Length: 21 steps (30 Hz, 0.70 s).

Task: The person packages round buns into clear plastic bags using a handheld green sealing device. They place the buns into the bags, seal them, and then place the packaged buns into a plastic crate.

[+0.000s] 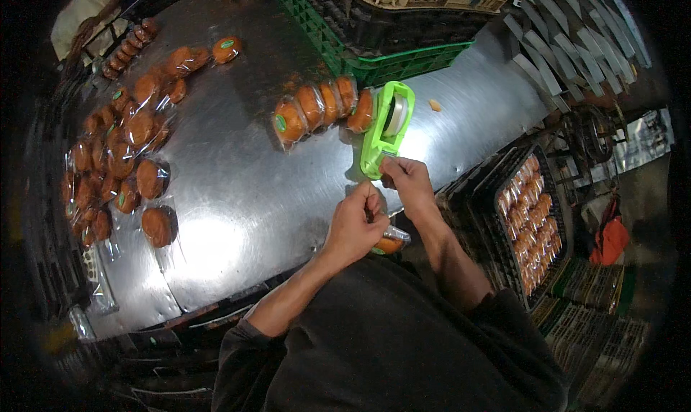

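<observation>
A bright green tape dispenser (371, 152) holding a roll of clear tape (397, 115) lies on the metal table. At its cutter end, my right hand (411, 188) pinches the tape between thumb and fingertips; the strip itself is mostly hidden. Just left and nearer to me, my left hand (355, 226) is closed around the gathered neck of a clear plastic bag. Below that fist, by the table's front edge, shows the bagged brown bun (390, 244) with a green sticker, partly covered by the hand. Several wrapped buns (318, 107) stand in a row left of the dispenser.
Many more bagged buns (121, 147) are heaped on the table (232, 196) at left. A green crate (410, 61) with black crates in it stands at the back. Right of me, a black crate (483, 196) holds packed buns. Metal strips (572, 39) lie at back right.
</observation>
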Available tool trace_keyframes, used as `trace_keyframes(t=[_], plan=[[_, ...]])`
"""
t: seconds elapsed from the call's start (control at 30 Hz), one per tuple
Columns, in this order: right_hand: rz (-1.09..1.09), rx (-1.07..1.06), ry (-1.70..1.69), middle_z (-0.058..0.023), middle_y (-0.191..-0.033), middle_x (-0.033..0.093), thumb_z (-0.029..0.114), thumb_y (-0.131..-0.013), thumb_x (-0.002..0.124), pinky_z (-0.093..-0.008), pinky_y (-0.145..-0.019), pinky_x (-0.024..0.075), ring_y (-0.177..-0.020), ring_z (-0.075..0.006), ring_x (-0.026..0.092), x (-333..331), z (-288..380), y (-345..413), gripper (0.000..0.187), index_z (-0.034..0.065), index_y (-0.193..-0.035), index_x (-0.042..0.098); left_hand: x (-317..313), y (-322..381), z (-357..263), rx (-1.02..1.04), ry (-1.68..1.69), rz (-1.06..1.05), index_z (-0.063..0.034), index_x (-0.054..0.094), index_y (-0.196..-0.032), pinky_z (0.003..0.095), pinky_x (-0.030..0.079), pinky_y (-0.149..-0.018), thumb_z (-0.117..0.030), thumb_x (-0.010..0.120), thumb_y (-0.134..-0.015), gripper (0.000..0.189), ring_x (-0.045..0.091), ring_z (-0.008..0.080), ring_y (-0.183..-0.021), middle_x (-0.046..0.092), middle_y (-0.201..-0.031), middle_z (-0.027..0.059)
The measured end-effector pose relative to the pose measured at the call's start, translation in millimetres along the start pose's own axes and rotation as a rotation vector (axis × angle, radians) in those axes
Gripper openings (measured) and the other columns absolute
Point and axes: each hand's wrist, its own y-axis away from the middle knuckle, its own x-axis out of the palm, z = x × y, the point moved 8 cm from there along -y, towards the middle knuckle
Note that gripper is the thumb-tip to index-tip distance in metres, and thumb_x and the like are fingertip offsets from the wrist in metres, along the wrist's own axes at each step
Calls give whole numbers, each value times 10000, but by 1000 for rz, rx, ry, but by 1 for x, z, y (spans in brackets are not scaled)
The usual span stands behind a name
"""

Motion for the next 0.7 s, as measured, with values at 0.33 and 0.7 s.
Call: trace_keyframes(t=[0.33,0.7], plan=[[37,-175,480,-142,-773,663,226,-896,585,-365,-642,498,-748,-275,661,-11,-14,0,250,-12,-894,662,-6,-18,-3,18,325,-33,-67,344,-774,246,379,-603,50,542,-736,233,392,107,-648,376,-700,5],[76,-418,-122,-33,-915,592,96,-923,555,-255,-776,464,-832,-111,561,104,100,36,120,22,-1014,578,-134,24,-7,-115,866,-380,1,450,-1269,291,418,-944,-240,547,-934,424,510,173,-1131,526,-1224,111]])
